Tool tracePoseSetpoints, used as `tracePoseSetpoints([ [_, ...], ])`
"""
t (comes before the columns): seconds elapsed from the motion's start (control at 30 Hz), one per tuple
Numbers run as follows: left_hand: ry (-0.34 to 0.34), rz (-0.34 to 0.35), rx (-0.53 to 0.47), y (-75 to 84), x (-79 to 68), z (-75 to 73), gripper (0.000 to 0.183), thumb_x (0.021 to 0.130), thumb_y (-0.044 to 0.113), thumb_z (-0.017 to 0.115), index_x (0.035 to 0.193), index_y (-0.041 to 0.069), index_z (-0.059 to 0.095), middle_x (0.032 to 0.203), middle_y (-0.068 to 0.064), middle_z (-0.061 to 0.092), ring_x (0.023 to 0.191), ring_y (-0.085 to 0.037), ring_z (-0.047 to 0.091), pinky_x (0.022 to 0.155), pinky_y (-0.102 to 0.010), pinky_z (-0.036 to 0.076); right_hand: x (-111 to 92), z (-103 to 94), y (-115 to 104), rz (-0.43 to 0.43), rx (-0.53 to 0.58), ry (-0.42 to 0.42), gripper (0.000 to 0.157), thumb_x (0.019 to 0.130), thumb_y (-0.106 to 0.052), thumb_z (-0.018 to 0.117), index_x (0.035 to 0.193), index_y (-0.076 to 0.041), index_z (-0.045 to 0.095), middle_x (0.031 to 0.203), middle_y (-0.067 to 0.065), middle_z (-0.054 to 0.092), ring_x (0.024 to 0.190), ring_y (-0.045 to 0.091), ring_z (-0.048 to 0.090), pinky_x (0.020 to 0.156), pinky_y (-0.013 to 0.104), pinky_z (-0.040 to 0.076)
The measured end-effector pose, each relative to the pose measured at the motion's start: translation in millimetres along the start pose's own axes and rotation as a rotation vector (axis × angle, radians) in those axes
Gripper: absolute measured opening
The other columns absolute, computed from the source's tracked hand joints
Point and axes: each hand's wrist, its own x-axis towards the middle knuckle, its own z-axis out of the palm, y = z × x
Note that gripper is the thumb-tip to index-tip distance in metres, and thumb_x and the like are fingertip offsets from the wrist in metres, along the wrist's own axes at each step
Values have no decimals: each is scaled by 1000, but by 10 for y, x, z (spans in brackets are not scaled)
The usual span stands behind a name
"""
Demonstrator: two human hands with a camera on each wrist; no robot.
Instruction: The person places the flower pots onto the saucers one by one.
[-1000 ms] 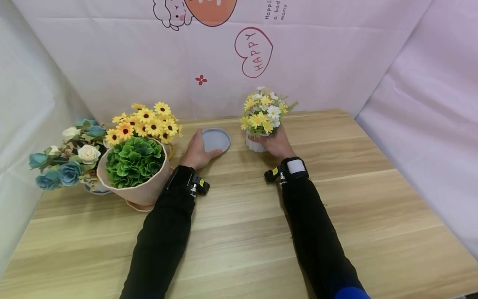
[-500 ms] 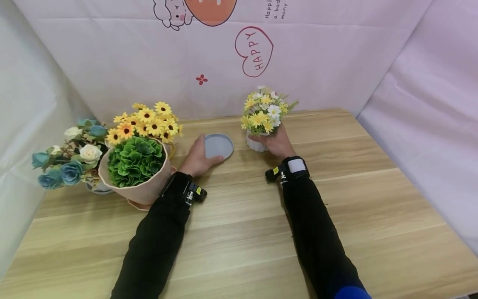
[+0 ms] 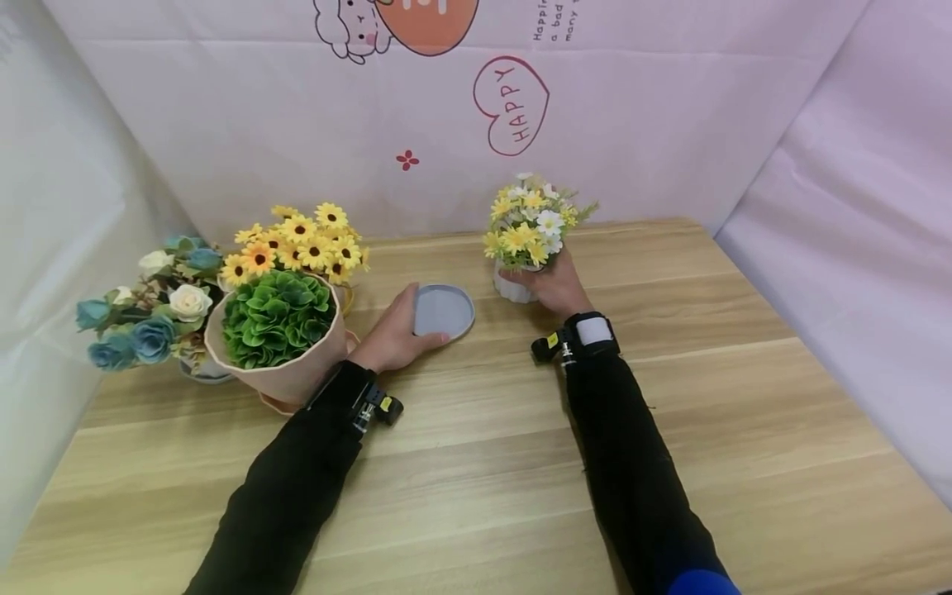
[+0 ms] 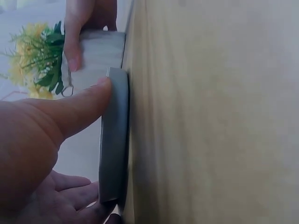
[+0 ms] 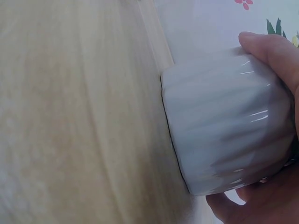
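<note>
In the head view my left hand (image 3: 392, 337) holds a round grey saucer (image 3: 445, 312) by its left side, flat at table level. The left wrist view shows the thumb on the near rim of the saucer (image 4: 114, 135) and the fingers at the opposite edge. My right hand (image 3: 559, 285) grips a small white ribbed flower pot (image 3: 511, 283) with yellow and white daisies (image 3: 526, 221), upright, just right of the saucer. Up close in the right wrist view, thumb and fingers wrap the glossy pot (image 5: 229, 121) near its top; its base is at the tabletop.
Left of my left hand stands a pink pot (image 3: 297, 372) with a green leafy plant (image 3: 278, 318). Yellow sunflowers (image 3: 301, 240) are behind it, and blue and white roses (image 3: 156, 310) stand further left. A printed cloth (image 3: 632, 124) hangs behind the wooden table (image 3: 476, 479).
My left hand has drawn the grey saucer toward me and slightly to the right. The right hand and the daisy pot stay almost where they were.
</note>
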Motion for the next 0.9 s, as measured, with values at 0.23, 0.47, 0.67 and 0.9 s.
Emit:
tracePoseSetpoints([
  [0.23,-27,41,27,26,-138,16,101,99,26,75,167,-6,6,171,-30,22,159,-43,28,129,-57,29,-9,-10,-32,20,-20,-7,98,88,-15,87,166,-17,27,169,8,38,158,25,34,134,44,23],
  [0.47,-47,59,39,32,-257,71,102,99,28,76,166,-7,8,172,-30,21,159,-44,27,130,-58,29,-11,-6,-61,35,-11,-16,98,89,-14,86,167,-19,26,170,7,37,159,25,33,133,44,23],
  [0.67,-75,78,27,68,-363,98,101,98,26,77,166,-6,9,169,-30,26,157,-43,30,128,-58,31,57,15,73,8,18,-7,98,88,-15,87,166,-21,29,168,5,39,158,24,34,133,46,23],
  [0.9,-87,82,46,116,-405,108,100,99,28,75,167,-5,8,170,-31,24,158,-44,28,129,-58,30,168,-19,298,33,-88,-4,99,86,-30,90,165,-29,31,167,0,42,156,21,38,131,47,29],
])
